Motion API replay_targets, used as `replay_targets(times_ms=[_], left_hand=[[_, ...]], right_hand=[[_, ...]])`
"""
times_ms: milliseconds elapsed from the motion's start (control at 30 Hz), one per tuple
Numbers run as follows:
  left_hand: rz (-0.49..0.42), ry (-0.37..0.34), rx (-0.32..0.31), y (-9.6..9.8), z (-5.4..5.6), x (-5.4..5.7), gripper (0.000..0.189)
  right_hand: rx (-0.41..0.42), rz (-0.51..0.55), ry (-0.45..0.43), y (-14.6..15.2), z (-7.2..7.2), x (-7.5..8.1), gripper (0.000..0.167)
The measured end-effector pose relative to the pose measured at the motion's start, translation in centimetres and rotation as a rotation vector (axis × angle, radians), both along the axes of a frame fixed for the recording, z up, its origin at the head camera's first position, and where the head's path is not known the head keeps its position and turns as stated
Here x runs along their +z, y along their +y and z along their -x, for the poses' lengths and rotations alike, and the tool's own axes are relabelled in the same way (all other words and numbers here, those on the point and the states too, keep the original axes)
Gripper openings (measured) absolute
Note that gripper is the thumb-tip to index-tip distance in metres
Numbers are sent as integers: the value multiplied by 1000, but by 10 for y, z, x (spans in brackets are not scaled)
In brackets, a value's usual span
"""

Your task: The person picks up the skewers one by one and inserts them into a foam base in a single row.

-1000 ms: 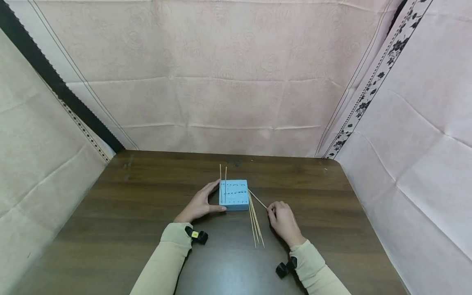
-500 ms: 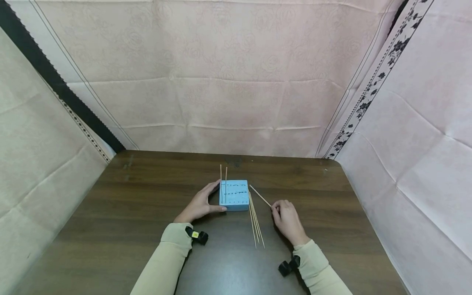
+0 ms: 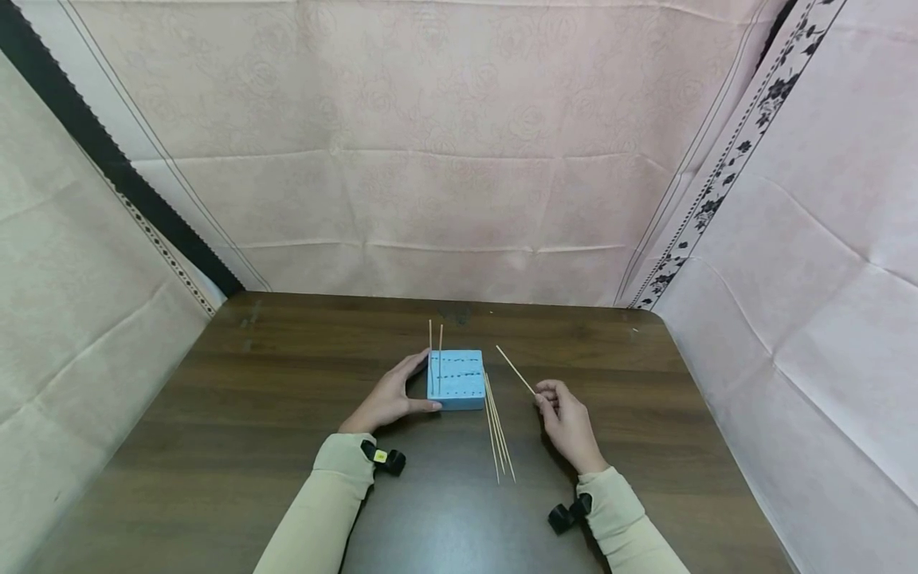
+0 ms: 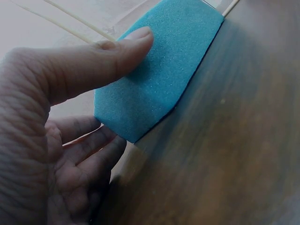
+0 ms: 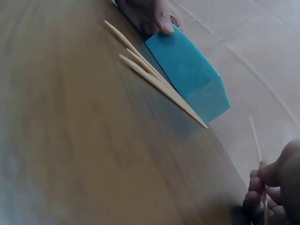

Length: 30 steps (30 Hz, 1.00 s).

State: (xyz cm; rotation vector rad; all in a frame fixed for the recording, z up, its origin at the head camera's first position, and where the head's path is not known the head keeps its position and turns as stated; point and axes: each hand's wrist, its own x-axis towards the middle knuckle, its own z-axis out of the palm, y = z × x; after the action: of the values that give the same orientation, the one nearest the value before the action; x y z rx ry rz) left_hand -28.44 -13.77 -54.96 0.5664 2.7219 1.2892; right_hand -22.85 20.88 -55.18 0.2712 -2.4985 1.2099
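A blue foam block (image 3: 456, 381) with rows of small dark holes on top sits on the table. Two thin wooden skewers (image 3: 441, 338) stand upright in its left side. My left hand (image 3: 390, 396) holds the block from the left, thumb (image 4: 136, 44) along its near face and fingers at the back corner. Between thumb and fingers, my right hand (image 3: 566, 418) pinches another wooden skewer (image 3: 515, 369), which slants up and left, apart from the block. In the right wrist view this skewer (image 5: 255, 138) passes through the fingertips, its tip free.
Several loose skewers (image 3: 500, 434) lie fanned on the dark wooden table (image 3: 287, 478) along the block's right side. Pale patterned cloth (image 3: 459, 159) hangs behind the table's far edge and on both sides.
My right hand has drawn the pinched skewer away from the block, rightward and slightly up, its tip now well off the loose skewers. The left hand and block have stayed put.
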Motion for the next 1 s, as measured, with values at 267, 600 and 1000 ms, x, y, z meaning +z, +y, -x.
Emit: replay_targets(times_ms=[267,600,1000], left_hand=[[8,2,-4,0,0,0,114],[-4,-14,4,0,-1,2,112],[-11,-20,8,0,0,0,112]], right_hand=[[35,250,-137,-3,0,1,12],[80,494,-121,-8,0,15,16],[-39,303,16,-4,3,31,12]])
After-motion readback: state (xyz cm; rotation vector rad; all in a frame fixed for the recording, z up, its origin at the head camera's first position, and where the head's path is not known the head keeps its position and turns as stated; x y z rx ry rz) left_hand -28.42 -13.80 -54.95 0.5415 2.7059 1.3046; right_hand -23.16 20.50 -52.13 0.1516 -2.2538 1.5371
